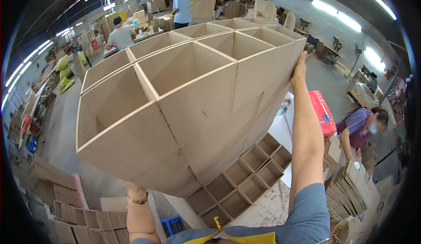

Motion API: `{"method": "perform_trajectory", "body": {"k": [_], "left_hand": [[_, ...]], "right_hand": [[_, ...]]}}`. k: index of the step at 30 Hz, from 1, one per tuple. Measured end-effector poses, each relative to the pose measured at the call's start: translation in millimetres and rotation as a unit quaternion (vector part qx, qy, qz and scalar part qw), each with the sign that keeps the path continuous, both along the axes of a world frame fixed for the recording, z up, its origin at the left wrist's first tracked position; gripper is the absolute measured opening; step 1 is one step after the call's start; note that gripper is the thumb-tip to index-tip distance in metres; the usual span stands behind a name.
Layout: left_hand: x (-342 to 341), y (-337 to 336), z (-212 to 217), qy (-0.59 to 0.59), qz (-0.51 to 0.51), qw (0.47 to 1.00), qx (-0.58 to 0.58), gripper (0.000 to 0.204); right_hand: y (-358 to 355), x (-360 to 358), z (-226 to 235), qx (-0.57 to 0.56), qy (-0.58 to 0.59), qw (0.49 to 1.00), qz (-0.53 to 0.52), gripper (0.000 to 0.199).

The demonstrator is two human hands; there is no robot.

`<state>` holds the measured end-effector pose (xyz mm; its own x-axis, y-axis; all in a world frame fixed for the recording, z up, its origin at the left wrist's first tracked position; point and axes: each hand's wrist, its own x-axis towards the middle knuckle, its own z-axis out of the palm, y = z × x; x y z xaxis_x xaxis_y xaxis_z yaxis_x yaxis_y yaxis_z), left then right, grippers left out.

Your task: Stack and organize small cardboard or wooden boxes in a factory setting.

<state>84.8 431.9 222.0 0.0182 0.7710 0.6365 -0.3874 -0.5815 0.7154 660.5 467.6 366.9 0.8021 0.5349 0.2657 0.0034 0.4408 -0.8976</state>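
Note:
A large light-brown wooden compartment box [197, 112], with several open cells facing up and away, fills the middle, tilted and raised in front of me. My right hand [299, 68] grips its far right end, thumb near the top edge and the other fingers mostly out of sight. At the lower left corner my left hand [133, 186] reaches under the box, a watch on its wrist; its fingers are hidden behind the panel. Below the box, a smaller-looking divided wooden tray [224, 171] lies with its square cells upward on a pale surface.
More divided wooden trays [90, 220] are at the lower left, near a blue crate [173, 224]. To the right, a co-worker [357, 125] bends over stacked brown panels [351, 185] by a red box [322, 112]. Two other people [181, 7] are at the back.

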Motion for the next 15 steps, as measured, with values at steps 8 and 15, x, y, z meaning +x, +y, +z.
{"method": "perform_trajectory", "body": {"k": [8,15], "left_hand": [[0,4,1,-0.022,-0.035,0.999,0.023,0.038],[-8,-27,-12,0.093,0.19,0.977,-0.037,0.036]], "right_hand": [[-13,-23,13,-0.008,-0.018,1.0,-0.019,0.079],[-64,-9,-69,-0.092,-0.244,0.947,-0.187,0.036]]}}
